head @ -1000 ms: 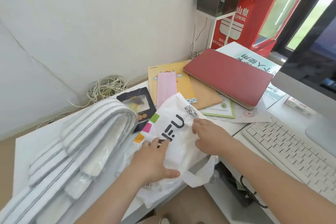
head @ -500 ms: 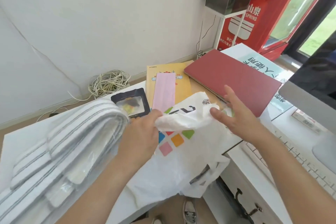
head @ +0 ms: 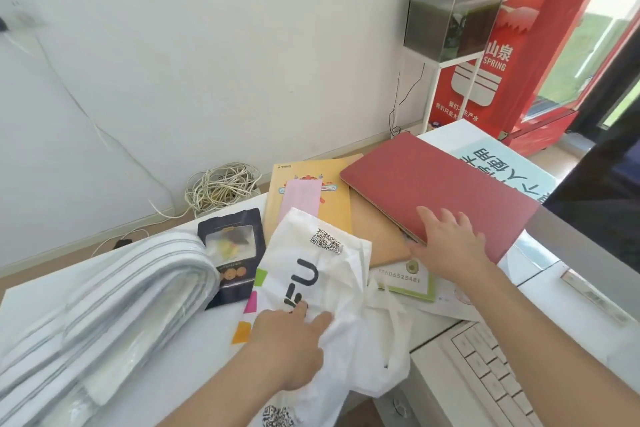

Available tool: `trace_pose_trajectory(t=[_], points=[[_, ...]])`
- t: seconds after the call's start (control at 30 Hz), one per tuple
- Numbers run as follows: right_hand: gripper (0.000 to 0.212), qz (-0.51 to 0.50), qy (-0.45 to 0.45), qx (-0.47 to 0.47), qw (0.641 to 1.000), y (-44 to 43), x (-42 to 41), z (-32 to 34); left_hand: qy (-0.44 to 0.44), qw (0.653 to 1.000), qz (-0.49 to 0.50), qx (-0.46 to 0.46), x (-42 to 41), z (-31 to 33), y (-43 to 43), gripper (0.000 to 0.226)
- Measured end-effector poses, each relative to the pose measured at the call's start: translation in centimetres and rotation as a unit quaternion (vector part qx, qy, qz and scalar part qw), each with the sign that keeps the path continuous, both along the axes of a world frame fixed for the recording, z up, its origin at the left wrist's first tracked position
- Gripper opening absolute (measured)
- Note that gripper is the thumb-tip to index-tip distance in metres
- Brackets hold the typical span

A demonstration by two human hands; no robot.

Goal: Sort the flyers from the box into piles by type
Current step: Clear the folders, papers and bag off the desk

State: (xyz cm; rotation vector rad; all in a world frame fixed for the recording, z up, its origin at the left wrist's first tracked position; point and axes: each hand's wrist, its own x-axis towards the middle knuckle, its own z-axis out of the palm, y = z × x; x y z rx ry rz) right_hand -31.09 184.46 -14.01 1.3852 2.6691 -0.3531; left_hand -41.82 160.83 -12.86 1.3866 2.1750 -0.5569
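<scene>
The left hand [head: 289, 345] lies flat on a crumpled white plastic bag [head: 332, 291], fingers straight and pressing the printed side down on the counter [head: 48, 291]. The right hand [head: 446, 244] is open too, fingers spread, resting on the near edge of a red laptop [head: 433, 189] at two o'clock from the bag; whether the thumb hooks under that edge I cannot tell.

The paper goods lie loose on the counter. A yellow flyer [head: 329, 196] sits at twelve o'clock from the bag with a pink slip [head: 299, 198] on top of it, both partly under the bag's upper edge. A brown envelope [head: 375, 236] lies between the yellow flyer and the laptop, tucked beneath the laptop. A green-edged card [head: 412, 284] shows at three o'clock from the bag, just below the right wrist.

At ten o'clock from the bag a dark pouch [head: 230, 253] leans against folded striped cloth [head: 121, 305]. A keyboard [head: 491, 378] lies at four o'clock.
</scene>
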Motion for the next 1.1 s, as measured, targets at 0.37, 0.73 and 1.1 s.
trace_pose_trajectory(t=[0.37, 0.73, 1.1], points=[[0.098, 0.138, 0.094, -0.171, 0.971, -5.9, -5.5, -1.0, -0.015, 0.950, 0.283, 0.131, -3.9, -3.3, -1.6, 0.100], [0.018, 0.151, 0.280, -0.213, 0.924, -9.5, -8.0, 6.5, -0.044, 0.856, 0.276, 0.434, -8.1, 8.9, -9.9, 0.051], [0.058, 0.203, 0.216, -0.250, 0.922, -29.3, -15.5, 0.4, 0.191, 0.915, 0.232, 0.270, -16.4, 4.3, -22.0, 0.054]])
